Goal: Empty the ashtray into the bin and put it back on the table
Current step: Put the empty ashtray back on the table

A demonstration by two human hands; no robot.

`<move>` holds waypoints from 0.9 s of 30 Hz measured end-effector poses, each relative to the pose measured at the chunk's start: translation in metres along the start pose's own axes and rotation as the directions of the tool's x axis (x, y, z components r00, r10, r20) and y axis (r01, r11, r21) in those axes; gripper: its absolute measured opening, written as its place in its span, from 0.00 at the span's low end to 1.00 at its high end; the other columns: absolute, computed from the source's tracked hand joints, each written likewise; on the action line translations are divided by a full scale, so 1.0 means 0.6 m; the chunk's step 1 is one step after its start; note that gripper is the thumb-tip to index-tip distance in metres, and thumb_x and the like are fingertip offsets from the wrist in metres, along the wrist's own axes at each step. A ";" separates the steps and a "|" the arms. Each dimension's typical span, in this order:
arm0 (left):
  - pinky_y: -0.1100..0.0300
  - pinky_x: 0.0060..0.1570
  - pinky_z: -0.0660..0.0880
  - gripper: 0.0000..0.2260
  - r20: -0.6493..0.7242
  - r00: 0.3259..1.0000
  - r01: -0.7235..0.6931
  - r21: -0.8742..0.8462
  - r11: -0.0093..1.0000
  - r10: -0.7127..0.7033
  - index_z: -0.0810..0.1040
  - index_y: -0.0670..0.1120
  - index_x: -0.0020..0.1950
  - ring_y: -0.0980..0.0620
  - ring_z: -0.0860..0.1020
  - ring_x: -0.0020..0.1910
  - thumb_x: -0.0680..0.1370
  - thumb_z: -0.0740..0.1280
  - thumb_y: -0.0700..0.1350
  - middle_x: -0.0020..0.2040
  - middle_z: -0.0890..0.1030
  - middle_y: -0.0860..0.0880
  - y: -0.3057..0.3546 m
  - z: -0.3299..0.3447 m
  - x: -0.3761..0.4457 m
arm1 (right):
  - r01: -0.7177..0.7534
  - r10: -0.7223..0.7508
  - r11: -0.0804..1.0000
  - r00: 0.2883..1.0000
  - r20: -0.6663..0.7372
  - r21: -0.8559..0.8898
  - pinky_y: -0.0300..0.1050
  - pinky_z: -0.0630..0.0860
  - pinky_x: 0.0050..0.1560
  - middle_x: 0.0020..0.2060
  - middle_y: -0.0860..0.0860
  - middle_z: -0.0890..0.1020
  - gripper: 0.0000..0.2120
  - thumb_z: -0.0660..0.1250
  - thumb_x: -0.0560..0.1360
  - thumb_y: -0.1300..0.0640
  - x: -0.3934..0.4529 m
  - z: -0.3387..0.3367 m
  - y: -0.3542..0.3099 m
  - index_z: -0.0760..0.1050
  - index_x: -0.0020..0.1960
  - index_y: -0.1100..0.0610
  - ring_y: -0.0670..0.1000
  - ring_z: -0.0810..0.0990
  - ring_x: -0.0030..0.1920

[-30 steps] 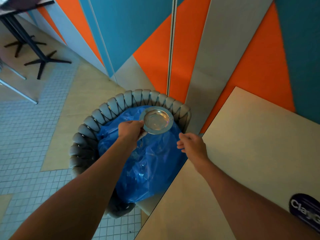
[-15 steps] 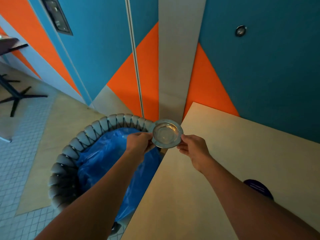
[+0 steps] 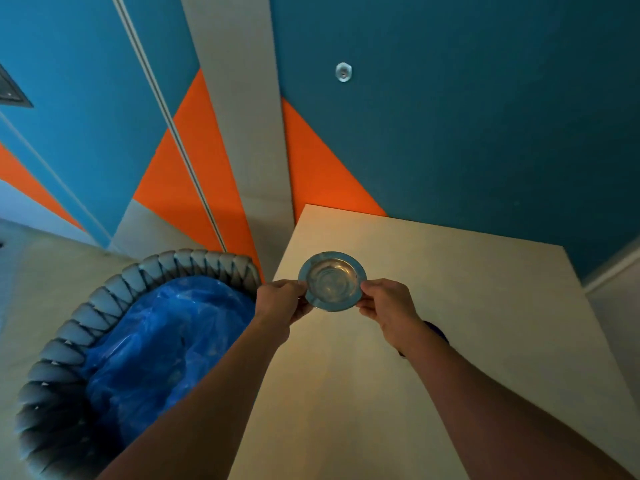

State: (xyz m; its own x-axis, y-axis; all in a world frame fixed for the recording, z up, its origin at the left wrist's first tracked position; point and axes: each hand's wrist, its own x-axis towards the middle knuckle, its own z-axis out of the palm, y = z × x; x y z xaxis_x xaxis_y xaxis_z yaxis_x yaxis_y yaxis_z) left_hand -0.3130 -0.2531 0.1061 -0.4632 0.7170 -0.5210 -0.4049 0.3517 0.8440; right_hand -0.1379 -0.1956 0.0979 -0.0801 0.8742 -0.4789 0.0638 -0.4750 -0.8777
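A round metal ashtray (image 3: 331,280) is held upright over the left part of the beige table (image 3: 450,306), bowl facing up and looking empty. My left hand (image 3: 282,301) pinches its left rim and my right hand (image 3: 388,304) pinches its right rim. The bin (image 3: 145,341), a grey woven basket lined with a blue plastic bag, stands on the floor directly left of the table, below and left of the ashtray.
A wall of blue, orange and grey panels (image 3: 450,116) rises right behind the table and bin. A dark round sticker (image 3: 437,332) shows on the table under my right wrist. Beige floor (image 3: 52,271) lies left of the bin.
The ashtray has travelled right, from over the bin's blue bag to over the table. My right hand, free a second ago, now grips its right rim.
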 end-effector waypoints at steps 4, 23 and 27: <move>0.57 0.34 0.80 0.04 0.062 0.997 0.041 0.071 0.997 -0.045 0.79 0.35 0.50 0.44 0.82 0.41 0.77 0.66 0.34 0.44 0.82 0.36 -0.038 0.053 -0.009 | -0.022 0.019 0.999 0.996 -0.088 -0.038 0.41 0.79 0.35 0.38 0.56 0.86 0.06 0.67 0.76 0.59 -0.002 -0.068 0.021 0.80 0.41 0.55 0.51 0.84 0.39; 0.53 0.30 0.83 0.07 0.026 0.996 0.057 0.552 0.832 -0.086 0.80 0.44 0.47 0.48 0.82 0.32 0.71 0.71 0.36 0.38 0.83 0.44 -0.252 0.200 0.034 | -0.242 0.181 0.952 0.940 -0.289 -0.190 0.42 0.79 0.30 0.31 0.55 0.85 0.06 0.67 0.73 0.59 0.036 -0.241 0.195 0.81 0.38 0.57 0.48 0.84 0.29; 0.49 0.36 0.84 0.05 0.065 0.996 -0.003 0.658 0.753 -0.053 0.81 0.49 0.45 0.49 0.83 0.32 0.71 0.71 0.41 0.37 0.84 0.46 -0.273 0.221 0.048 | -0.248 0.169 0.938 0.938 -0.304 -0.243 0.51 0.84 0.43 0.29 0.54 0.84 0.08 0.67 0.73 0.59 0.058 -0.263 0.208 0.80 0.36 0.57 0.52 0.85 0.32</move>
State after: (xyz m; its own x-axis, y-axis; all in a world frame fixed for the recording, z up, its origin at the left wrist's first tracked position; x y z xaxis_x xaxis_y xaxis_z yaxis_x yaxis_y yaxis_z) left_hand -0.1554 -0.2101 -0.0301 -0.3890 0.7351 -0.5552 0.2154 0.6586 0.7210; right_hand 0.0244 -0.2085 -0.0255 0.2376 0.7699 -0.5923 0.3217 -0.6377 -0.6999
